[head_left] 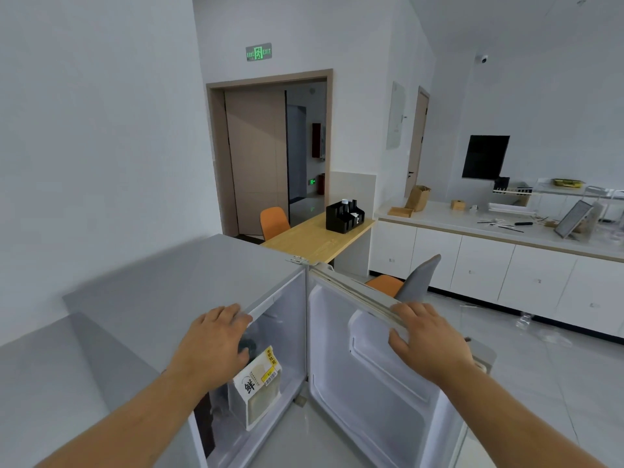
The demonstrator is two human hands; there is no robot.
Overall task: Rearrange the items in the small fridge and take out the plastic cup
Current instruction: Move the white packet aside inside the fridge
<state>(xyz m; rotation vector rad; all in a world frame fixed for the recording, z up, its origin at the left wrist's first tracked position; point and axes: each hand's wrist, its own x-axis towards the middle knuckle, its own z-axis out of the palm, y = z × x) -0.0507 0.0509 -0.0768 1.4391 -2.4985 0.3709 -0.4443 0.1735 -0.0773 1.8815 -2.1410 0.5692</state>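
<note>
The small grey fridge [175, 285] stands below me with its door [374, 383] swung open to the right. My left hand [212, 342] rests flat on the front top edge of the fridge body, fingers spread. My right hand [429, 339] grips the top edge of the open door. Inside, a white bread bag with a yellow label [260, 386] leans near the opening, with a dark round object [248, 346] behind it, partly hidden by my left hand. No plastic cup is visible.
A wooden table [314, 241] with a black organiser [344, 216] and orange chairs [273, 222] stands behind the fridge. White cabinets with a cluttered counter [472, 224] run along the right. A grey chair back [420, 278] is just beyond the door. A wall is at left.
</note>
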